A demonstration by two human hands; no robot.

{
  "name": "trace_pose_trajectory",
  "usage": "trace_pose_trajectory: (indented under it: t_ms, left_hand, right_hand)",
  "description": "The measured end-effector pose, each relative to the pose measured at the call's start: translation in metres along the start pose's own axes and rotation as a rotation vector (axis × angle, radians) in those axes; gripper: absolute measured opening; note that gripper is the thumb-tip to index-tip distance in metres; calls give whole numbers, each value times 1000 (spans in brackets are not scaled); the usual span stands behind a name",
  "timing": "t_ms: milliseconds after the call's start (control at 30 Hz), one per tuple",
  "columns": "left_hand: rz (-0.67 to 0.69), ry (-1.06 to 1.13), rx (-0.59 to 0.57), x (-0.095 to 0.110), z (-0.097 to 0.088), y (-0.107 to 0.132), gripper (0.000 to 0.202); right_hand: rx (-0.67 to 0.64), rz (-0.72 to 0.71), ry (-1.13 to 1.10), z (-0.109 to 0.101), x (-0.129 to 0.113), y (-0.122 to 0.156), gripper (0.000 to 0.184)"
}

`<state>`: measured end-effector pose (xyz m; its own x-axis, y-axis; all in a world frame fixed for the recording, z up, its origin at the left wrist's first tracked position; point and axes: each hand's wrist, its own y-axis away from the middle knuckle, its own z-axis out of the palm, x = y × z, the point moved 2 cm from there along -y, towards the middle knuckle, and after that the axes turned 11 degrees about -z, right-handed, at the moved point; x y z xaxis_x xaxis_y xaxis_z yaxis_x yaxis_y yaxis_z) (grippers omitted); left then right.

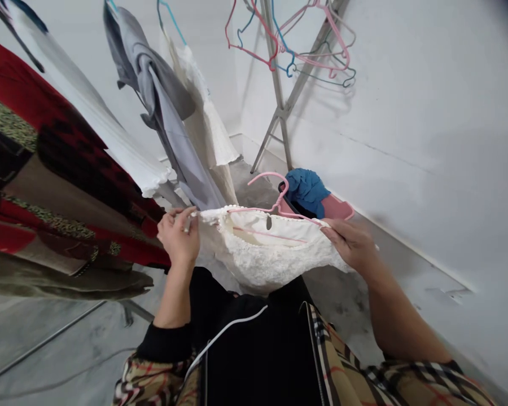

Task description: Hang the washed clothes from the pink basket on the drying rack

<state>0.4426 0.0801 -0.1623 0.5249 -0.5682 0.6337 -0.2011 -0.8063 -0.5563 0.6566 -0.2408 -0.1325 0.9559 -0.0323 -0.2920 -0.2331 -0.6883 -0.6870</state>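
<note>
A white lace top [262, 262] hangs in front of me on a pink hanger [283, 197], whose hook curves up out of the neckline. Part of the hanger's lower bar shows through the neck opening. My left hand [180, 234] pinches the lace at the left shoulder. At the right shoulder, my right hand [351, 242] grips the edge of the top, its fingers closed over the fabric near the hanger's end.
Grey [148, 73], white and red-patterned clothes [68, 197] hang on the left. Behind the top, a pink basket [341, 208] holds a blue cloth [309, 189]. Several bare hangers [317, 56] hang from a metal rack [281, 113] by the white wall.
</note>
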Motion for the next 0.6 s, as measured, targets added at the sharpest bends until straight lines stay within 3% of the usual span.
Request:
trace_pose_trajectory:
  t_ms: [100, 167, 300, 467, 533, 600]
  left_hand:
    - [28, 226, -127, 25, 5, 18, 23]
    - [-41, 340, -241, 35, 10, 27, 26]
    - [-219, 474, -326, 37, 20, 31, 31]
    - [-309, 707, -429, 37, 27, 32, 29]
    - [-282, 685, -435, 38, 27, 32, 23]
    - [-174, 521, -355, 38, 23, 32, 12]
  right_hand:
    - [33, -49, 31, 5, -8, 0, 20]
    - [16, -72, 45, 9, -12, 2, 21]
    - [10, -107, 72, 13, -17, 9, 20]
    - [15, -111, 46, 12, -18, 14, 20]
    - [8, -86, 44, 13, -17, 16, 20]
    - [11, -73, 38, 14, -18, 16, 20]
